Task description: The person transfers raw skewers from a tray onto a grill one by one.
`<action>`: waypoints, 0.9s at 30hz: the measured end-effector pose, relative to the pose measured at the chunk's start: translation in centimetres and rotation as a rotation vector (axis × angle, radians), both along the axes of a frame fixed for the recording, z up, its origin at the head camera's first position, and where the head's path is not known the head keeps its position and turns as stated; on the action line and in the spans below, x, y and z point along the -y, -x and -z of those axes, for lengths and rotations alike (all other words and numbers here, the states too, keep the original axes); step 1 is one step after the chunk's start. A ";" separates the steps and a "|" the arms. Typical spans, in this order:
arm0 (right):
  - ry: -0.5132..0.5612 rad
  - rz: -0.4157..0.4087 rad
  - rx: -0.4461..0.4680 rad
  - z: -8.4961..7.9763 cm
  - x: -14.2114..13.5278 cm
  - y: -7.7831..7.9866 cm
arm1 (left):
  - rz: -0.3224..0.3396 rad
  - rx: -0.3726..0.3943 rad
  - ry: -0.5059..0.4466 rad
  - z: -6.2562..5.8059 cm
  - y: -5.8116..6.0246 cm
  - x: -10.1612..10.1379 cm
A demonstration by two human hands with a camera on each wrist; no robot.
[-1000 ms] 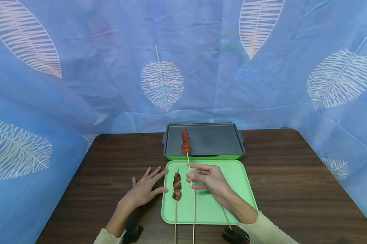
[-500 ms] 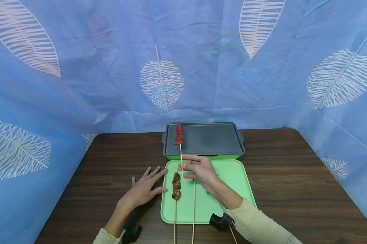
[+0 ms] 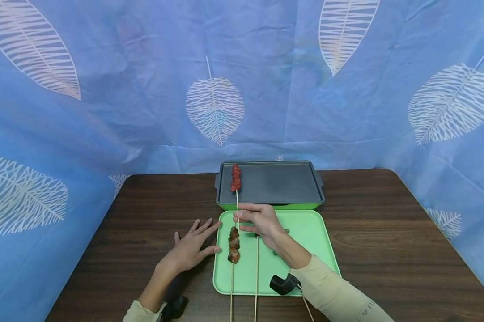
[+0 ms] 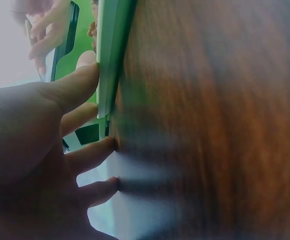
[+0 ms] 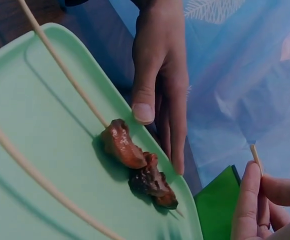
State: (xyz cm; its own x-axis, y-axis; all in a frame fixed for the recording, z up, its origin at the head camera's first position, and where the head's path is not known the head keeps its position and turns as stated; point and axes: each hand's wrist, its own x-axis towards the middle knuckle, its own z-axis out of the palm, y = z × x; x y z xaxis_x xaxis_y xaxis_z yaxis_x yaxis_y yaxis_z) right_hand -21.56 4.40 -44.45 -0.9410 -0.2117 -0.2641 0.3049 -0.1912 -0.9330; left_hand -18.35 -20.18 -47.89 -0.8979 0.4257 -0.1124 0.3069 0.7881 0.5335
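Moved since the first earlier frame: right hand and the red meat skewer it holds, both shifted toward eleven o'clock, twelve being directly away from the person. Left hand is unmoved, at nine o'clock of the green tray; its grip is released, fingers spread, thumb against the tray rim, two fingertips at the bench. Next rightward, a brown meat skewer lies in the tray toward nine o'clock, its stick running out over the rim at about seven. Red skewer: meat over the ten o'clock part of the dark griddle plate, stick toward six; contact with the plate cannot be told. Right grip is pinched on that stick, above the tray's eleven o'clock area. Below this hand, a second stick crosses the tray rim toward six o'clock, its upper end partly hidden. Further right, a black wrist camera sits by the sleeve, and a third stick emerges at about five o'clock.
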 end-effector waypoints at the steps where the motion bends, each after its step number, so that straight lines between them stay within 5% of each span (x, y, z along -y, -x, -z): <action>1: 0.000 0.000 0.004 0.1 0.0 0.1 | -0.001 -0.001 0.001 0.0 0.0 0.0; 14: -0.036 -0.118 -0.040 0.2 -1.6 -0.2 | 0.001 0.014 -0.017 -0.3 -0.1 0.0; 27: -0.325 -0.165 -0.255 -1.3 -7.7 -5.9 | 0.017 0.013 -0.030 -0.4 -0.2 0.1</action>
State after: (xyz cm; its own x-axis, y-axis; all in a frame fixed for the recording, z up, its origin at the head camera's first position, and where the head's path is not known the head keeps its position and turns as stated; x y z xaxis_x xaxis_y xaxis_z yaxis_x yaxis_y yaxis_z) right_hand -15.71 12.14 -43.18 -0.9451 -0.3091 -0.1059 0.0594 0.1563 -0.9859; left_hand -18.19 -20.27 -47.45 -0.8889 0.4445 -0.1104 0.3135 0.7661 0.5611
